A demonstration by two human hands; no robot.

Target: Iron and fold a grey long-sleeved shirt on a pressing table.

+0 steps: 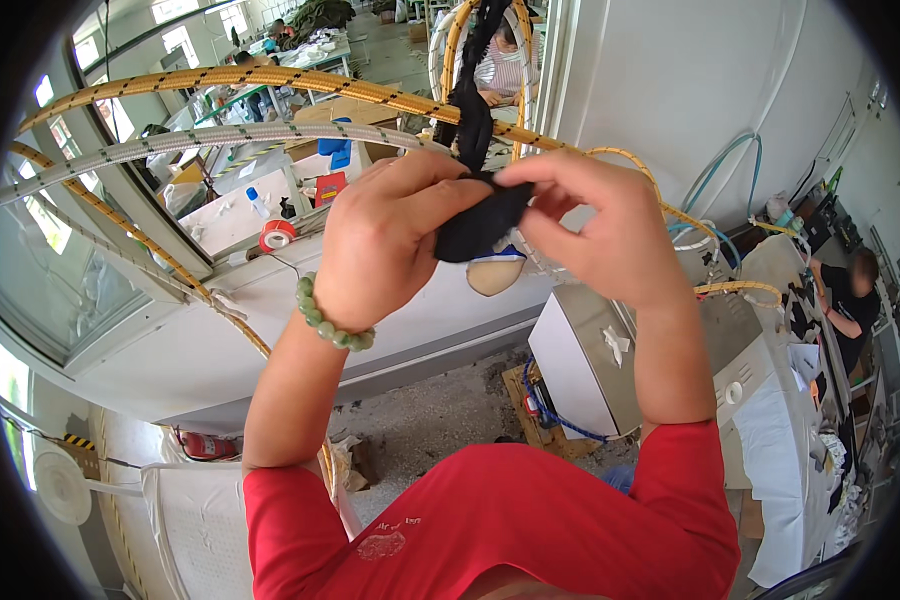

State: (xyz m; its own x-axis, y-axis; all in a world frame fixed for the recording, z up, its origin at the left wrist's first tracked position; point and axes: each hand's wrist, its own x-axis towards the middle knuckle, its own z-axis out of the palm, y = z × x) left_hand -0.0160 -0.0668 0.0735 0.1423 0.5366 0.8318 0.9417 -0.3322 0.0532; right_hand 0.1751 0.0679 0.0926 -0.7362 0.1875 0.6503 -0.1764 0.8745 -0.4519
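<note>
Up at the far left, a yellow braided hose (270,78) and a grey braided hose (220,135) arc across the view toward the right, and a second yellow run slants down along the window frame (120,215) below them. Nearer the middle, the left hand (385,240), a green bead bracelet (332,325) on its wrist, is raised in front of the face with its fingers (445,195) curled shut on the left side of a black fabric strip (480,215). That strip has its long axis close to upright: it hangs down from the top edge of the view, passes in front of the yellow hose, and ends in a bunched wad between the two hands. Both hands sit level with the wad and touch it, so neither is clearly the nearer; the left covers more of the lower bulk, the right meets it from above.

On the right, the right hand (600,230) pinches the top of the wad, thumb and forefinger (530,172) closed on the cloth, the other fingers loosely bent. Behind the hands a white wall (670,90) and the hoses crowd the far side; the open room lies below and toward the body, over a grey metal machine (595,355) and the concrete floor (440,410). At the far right a person in dark clothes (850,300) works at a cluttered table (790,440), well apart from the hands.
</note>
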